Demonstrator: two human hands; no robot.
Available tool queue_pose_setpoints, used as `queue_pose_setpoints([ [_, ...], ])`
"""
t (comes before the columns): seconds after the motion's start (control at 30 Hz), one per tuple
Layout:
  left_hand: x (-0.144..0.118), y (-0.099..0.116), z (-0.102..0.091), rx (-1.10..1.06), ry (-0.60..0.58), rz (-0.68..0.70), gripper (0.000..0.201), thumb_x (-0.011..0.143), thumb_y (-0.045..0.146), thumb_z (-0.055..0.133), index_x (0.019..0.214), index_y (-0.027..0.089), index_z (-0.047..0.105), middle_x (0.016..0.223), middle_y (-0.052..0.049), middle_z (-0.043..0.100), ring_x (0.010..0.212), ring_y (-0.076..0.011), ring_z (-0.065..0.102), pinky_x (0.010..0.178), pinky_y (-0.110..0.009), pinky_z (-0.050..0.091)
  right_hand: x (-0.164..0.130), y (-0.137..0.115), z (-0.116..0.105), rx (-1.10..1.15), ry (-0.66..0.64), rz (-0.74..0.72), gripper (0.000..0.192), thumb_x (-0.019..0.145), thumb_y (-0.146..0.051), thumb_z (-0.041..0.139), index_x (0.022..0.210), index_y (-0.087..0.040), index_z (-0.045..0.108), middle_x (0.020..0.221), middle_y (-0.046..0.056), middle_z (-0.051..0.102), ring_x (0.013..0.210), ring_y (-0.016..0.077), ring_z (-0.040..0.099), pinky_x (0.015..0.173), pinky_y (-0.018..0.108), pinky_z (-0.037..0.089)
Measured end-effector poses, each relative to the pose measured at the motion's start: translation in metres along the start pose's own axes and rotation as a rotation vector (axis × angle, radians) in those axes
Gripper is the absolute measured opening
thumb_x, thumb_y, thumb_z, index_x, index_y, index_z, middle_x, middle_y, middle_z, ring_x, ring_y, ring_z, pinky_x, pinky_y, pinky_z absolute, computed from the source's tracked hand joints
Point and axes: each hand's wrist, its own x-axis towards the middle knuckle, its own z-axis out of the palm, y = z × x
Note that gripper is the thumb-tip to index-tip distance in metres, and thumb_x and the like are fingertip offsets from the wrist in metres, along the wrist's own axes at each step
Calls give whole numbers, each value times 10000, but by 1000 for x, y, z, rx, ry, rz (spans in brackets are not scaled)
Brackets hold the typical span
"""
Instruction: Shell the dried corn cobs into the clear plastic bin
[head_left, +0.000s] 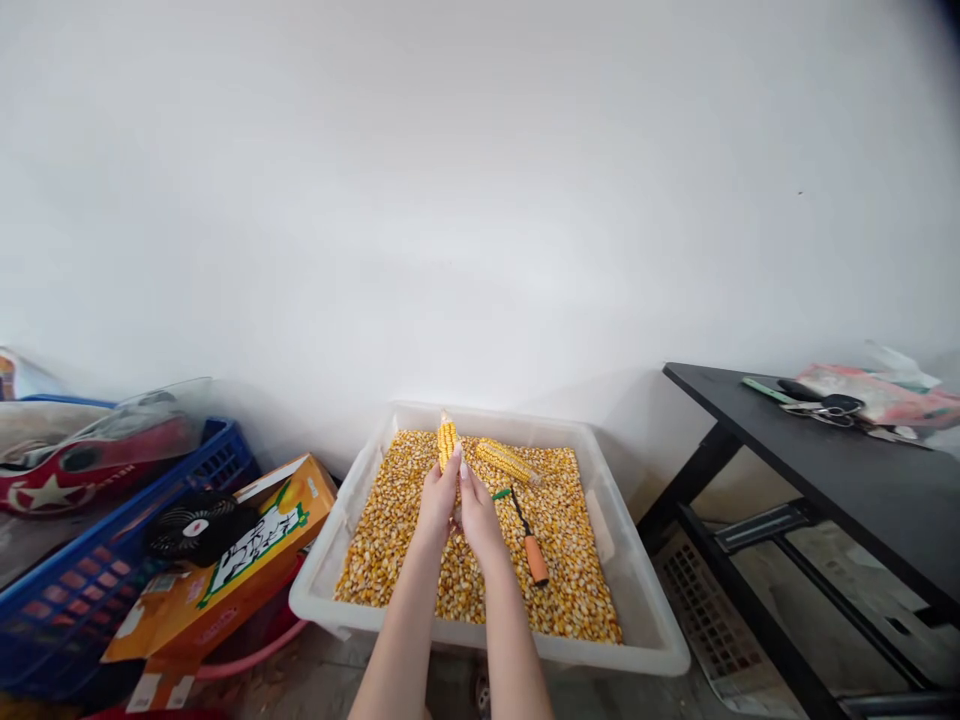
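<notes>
My left hand point(437, 497) and my right hand point(475, 502) are close together above a white plastic tub point(637, 610). Between them an ear of corn point(447, 437) points up and away from me, its kernels still on at the upper end. Fingers of both hands are closed around its lower part, which they hide. Loose corn kernels point(390, 540) cover the tub's floor in a thick layer. A second ear of corn point(504, 459) lies on them, right of my hands. Nearer to me rests a tool with an orange handle point(535, 558) and a dark shaft.
A white wall point(480, 200) rises behind the tub. At left stand a blue plastic basket point(82, 610), an orange carton point(255, 550) and a small black fan point(199, 530). At right, a dark table point(810, 470) holds scissors point(821, 407) and plastic bags point(885, 390).
</notes>
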Motion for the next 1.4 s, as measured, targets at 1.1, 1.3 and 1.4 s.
queue_pose_setpoints([
  [1.1,4,-22,1,85,-9,-56,451,646,610,625,626,165,552,555,-1,514,582,-150,501,575,-250,389,7,24,0,190,110,104,617,744,-619,499,1103,-142,654,1178,124,624,1144,245,530,986,353,375],
  [1.3,8,-21,5,187,-29,19,397,672,550,635,669,159,566,620,-19,543,646,-165,519,616,-250,393,9,26,-1,263,154,158,623,712,-614,526,1068,-123,667,1159,139,630,1130,257,539,964,351,397],
  [1.4,8,-20,6,205,-57,41,396,687,537,625,722,144,586,681,-38,570,681,-172,528,640,-255,395,9,26,0,285,212,181,653,672,-628,553,1054,-111,669,1155,144,629,1131,270,535,982,362,382],
])
